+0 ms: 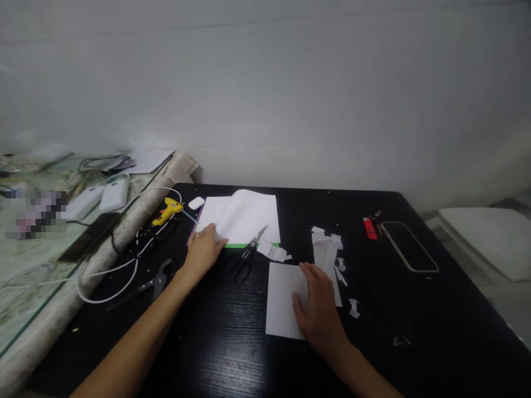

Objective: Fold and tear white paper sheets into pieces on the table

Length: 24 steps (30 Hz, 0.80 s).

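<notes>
My left hand (203,247) rests at the near left corner of a stack of white paper (249,218), thumb spread from the fingers. The top sheet bulges up at its far edge, and green and purple edges show beneath. My right hand (318,304) lies over the right side of a smaller white paper piece (282,301), with fingers apart. Between the hands, a pair of black-handled scissors (249,254) has its blades over the stack's near edge. White paper scraps (274,252) are beside the blades. Folded white paper strips (327,251) lie just beyond my right hand.
On the left are a yellow glue gun (169,211), pliers (160,279), a white cable (135,273) and a long roll (124,235). A red lighter (369,228) and phone (410,246) lie on the right of the black table (232,354). A wall stands behind.
</notes>
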### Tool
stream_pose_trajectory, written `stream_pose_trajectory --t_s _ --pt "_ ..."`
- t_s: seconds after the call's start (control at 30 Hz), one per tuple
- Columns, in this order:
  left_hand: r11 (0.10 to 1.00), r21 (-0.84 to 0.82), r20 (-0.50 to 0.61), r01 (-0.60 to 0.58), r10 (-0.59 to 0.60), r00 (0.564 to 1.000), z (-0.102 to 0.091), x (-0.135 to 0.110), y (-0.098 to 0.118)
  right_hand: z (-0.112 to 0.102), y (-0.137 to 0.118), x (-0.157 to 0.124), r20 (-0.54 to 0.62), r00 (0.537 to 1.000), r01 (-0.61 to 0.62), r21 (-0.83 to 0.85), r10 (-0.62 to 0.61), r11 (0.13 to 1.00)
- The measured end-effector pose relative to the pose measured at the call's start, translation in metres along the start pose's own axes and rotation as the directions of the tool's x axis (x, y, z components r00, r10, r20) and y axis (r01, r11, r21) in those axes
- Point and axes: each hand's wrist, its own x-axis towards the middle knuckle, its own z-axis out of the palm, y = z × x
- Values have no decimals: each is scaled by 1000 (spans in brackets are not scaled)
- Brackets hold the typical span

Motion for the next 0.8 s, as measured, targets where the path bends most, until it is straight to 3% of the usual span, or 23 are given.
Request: stream_pose_trajectory --t_s 0.23,0.3,0.4,0.5,0.57,0.67,0.73,0.8 --pt "997 -37 -15 63 -63 998 -16 -6 11 1 1 -1 -16 1000 3 27 -2 1000" --pt "991 -116 -54 60 -67 996 -24 -6 13 1 2 0 -24 1000 2 35 -2 999" --pt "914 -404 -219 -21 -74 973 -41 -6 16 3 3 0 -37 999 2 35 0 999" --pt "833 -537 -414 -136 -119 903 -64 -10 21 4 4 0 -51 999 5 30 -3 1000" --pt "781 -597 -476 -183 -161 865 -77 -16 26 3 4 0 -66 998 4 51 -1 999" --pt "687 -695 -441 -211 -176 880 -85 -31 38 -4 2 2 -84 996 -23 156 37 987" --pt "614 -765 -365 -195 -165 916 -78 -44 49 -13 -2 7 -49 991 -102 285 121 953" --pt "553 -815 -280 -171 -118 953 -62 -59 62 -24 -8 18 71 972 -231 461 224 857"
